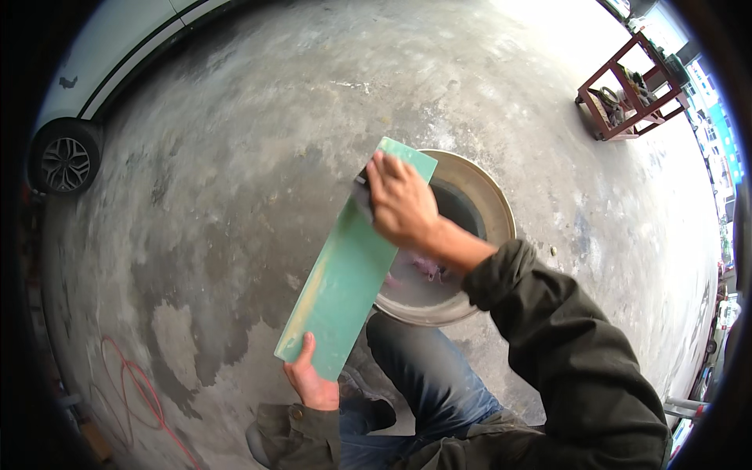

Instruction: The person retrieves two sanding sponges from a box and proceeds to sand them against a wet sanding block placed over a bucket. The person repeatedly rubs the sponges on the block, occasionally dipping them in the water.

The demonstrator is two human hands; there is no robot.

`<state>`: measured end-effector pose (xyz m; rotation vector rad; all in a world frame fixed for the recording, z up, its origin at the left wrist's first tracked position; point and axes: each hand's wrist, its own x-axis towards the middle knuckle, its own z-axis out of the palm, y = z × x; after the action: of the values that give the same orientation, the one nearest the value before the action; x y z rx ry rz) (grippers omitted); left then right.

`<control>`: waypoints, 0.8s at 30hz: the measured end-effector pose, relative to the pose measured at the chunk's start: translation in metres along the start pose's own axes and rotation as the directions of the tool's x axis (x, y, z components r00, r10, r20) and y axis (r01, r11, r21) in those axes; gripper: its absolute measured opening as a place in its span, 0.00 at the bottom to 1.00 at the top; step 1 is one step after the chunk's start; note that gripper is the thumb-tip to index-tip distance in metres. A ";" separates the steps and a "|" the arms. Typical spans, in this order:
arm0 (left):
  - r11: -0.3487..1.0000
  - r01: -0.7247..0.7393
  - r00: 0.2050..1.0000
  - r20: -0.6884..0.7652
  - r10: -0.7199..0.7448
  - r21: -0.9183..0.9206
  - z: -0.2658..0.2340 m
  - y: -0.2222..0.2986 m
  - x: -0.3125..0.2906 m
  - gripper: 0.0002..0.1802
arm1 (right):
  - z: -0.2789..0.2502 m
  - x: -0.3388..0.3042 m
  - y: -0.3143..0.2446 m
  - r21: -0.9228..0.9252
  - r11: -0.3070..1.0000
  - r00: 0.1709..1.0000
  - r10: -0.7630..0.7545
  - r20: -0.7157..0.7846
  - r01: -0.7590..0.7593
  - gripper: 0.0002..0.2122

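My left hand (312, 382) grips the lower end of a long, pale green board (345, 270), thumb on its upper face. The board is tilted, its far end leaning over the left rim of a round metal drum (501, 192). A yellowish streak runs along its left side. Near the far end, my right hand (403, 202) presses on the board with fingers bent over a small dark grey and black piece (363, 185). Most of that piece is hidden under the hand, so its kind cannot be made out. Something pink (427, 266) lies in the drum's cloudy grey contents.
A car wheel (66, 160) and the side of a light-coloured car (117, 47) show at upper left. A dark red wheeled cart (634, 90) with tools stands at upper right. A thin red hose (145, 384) curls over the stained concrete floor (219, 180) at lower left.
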<state>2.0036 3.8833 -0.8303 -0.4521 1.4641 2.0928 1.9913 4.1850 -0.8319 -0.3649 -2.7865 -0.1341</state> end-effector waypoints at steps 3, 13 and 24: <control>1.000 0.000 1.000 0.009 0.000 -0.009 0.002 0.001 -0.002 0.23 | -0.005 -0.019 -0.011 0.027 0.992 0.993 -0.120 -0.005 0.120 0.29; 1.000 0.004 0.998 0.055 -0.005 0.012 0.002 -0.001 -0.001 0.23 | -0.003 0.005 0.027 0.023 1.000 1.000 -0.013 -0.006 0.013 0.29; 1.000 -0.005 1.000 0.014 0.005 -0.005 -0.001 0.001 0.003 0.23 | 0.006 -0.026 -0.018 0.104 0.967 0.966 -0.242 0.085 0.233 0.30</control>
<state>2.0006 3.8825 -0.8317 -0.4353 1.4535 2.1000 2.0080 4.1625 -0.8471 -0.0121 -2.9119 -0.0420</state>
